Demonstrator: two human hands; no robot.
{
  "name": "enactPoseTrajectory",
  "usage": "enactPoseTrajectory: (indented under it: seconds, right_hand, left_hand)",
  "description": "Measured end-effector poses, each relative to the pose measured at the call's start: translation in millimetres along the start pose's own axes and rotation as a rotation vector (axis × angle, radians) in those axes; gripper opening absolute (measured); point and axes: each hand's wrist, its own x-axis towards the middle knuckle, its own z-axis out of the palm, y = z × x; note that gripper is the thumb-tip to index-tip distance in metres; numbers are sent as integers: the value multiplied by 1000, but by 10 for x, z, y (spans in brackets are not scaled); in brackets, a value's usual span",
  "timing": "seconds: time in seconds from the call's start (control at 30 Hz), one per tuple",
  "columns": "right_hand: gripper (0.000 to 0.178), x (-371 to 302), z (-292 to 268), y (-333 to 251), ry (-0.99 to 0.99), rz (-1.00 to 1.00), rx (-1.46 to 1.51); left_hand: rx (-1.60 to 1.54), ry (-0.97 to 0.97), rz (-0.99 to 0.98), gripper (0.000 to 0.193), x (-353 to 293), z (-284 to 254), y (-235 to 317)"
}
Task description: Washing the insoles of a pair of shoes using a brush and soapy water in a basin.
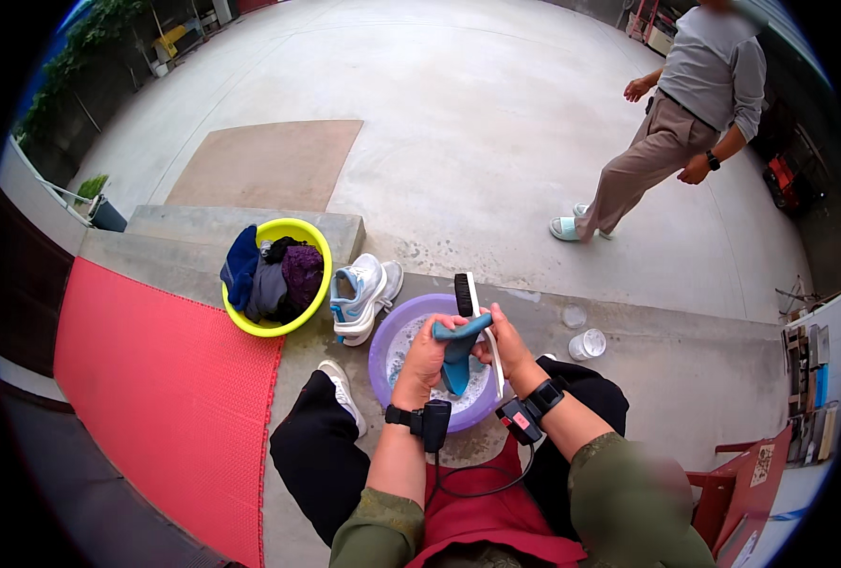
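Observation:
My left hand (424,355) and my right hand (509,343) are both closed on a teal, bendable flat piece, which looks like a shoe insole (457,362). It is folded over at the top, and its lower end hangs over a purple basin (380,363) of foamy water. A white-handled scrub brush (465,295) with black bristles stands upright against my right hand. Whether that hand grips it or it leans on the rim, I cannot tell. Beside the basin on the left is a pair of white and light-blue sneakers (367,289).
A yellow tub (322,248) of dark clothes stands left, beside a red mat (169,369). On the right are a white cup (588,345), a clear round lid (574,316) and a red wooden chair (747,488). Another person (671,123) walks on the concrete at far right.

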Motion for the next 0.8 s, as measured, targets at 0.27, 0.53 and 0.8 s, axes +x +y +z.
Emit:
enactPoseTrajectory:
  seconds: [0.27,0.53,0.8]
  right_hand:
    - [34,-181,225,-301,-190,-138,131]
    - [42,-212,245,-243,-289,-146,254]
    - [40,-66,226,-208,-310,-155,280]
  left_hand:
    - [684,-80,199,8,-76,427,498]
    - [517,15,190,8,-128,594,529]
    - [662,101,187,29,-128,546,512]
